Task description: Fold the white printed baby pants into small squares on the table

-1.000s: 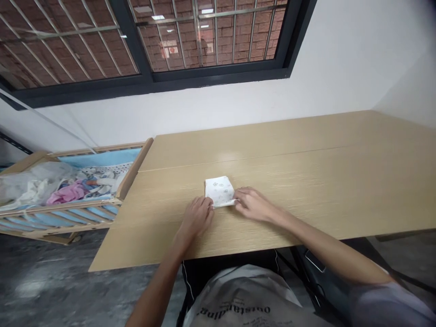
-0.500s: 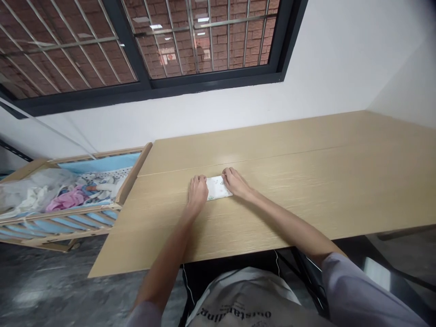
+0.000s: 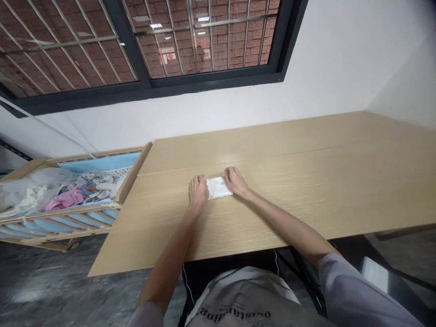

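Observation:
A small white folded cloth (image 3: 218,188) with a faint print lies flat on the light wooden table (image 3: 293,181). My left hand (image 3: 198,190) is at its left edge, fingers bent and close together, gripping that side. At the upper right corner, my right hand (image 3: 235,180) pinches the cloth between thumb and fingers. The cloth's side edges are partly hidden under both hands.
To the left of the table stands a wooden crib (image 3: 134,175) with blue lining, holding a pink cloth (image 3: 68,198) and other fabrics. Behind the table are a white wall and a barred window (image 3: 211,79).
Both hands stay almost where they were at the sides of the cloth. The cloth has barely shifted.

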### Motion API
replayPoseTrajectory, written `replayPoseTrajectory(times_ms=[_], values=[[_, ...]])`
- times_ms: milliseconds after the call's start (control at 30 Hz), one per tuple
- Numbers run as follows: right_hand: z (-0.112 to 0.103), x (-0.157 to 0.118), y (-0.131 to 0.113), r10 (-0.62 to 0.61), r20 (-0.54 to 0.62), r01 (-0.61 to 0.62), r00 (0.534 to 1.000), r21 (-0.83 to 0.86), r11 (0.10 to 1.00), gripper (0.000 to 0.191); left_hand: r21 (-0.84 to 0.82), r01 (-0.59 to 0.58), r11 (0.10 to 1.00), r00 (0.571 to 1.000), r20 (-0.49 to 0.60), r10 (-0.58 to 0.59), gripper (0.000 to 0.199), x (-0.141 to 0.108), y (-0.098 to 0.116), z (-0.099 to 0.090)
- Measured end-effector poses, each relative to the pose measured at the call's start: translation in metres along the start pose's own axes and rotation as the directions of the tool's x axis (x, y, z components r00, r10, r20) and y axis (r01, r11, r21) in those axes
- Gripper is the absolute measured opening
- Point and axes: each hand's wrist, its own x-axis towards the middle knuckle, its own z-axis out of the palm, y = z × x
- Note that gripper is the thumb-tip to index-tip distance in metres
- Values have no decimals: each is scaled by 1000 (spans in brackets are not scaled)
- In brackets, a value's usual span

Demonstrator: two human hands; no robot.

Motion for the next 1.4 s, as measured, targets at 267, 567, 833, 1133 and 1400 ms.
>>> replayPoseTrajectory(times_ms=[267,567,833,1133,1400], values=[[-10,-25,-32,-396,292,448,871,-140,883,65,-177,-296,939,946,84,314,63,-23,20,-6],[10,-32,-15,-367,382,463,848,-197,864,70,-20,-255,967,929,271,251,77,-29,3,19],[-5,-34,-2,-312,388,410,867,-200,890,78,-23,-265,964,918,299,259,81,-32,-14,10],[-30,-42,21,-203,469,289,859,-118,950,86,32,-327,945,903,304,302,85,-35,-34,-1],[-56,-50,17,-348,305,376,886,-34,926,81,57,-535,843,833,200,516,40,-40,-52,-30]])
